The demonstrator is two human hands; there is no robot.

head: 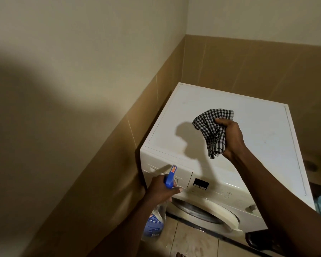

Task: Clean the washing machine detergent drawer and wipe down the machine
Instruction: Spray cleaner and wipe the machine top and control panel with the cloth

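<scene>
The left hand [161,190] grip aims a spray bottle [170,178] at the detergent drawer [183,176]; the right hand [231,138] grip bunches a checked cloth [211,130], wipe-ready.

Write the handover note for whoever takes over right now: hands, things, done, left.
Left hand grips the clear spray bottle with blue trigger head, in front of the shut detergent drawer.
Right hand holds a bunched black-and-white checked cloth above the top of the white front-loading washing machine.
Done: no cleaning visible yet.
Left: open and clean the drawer, wipe the machine.
</scene>
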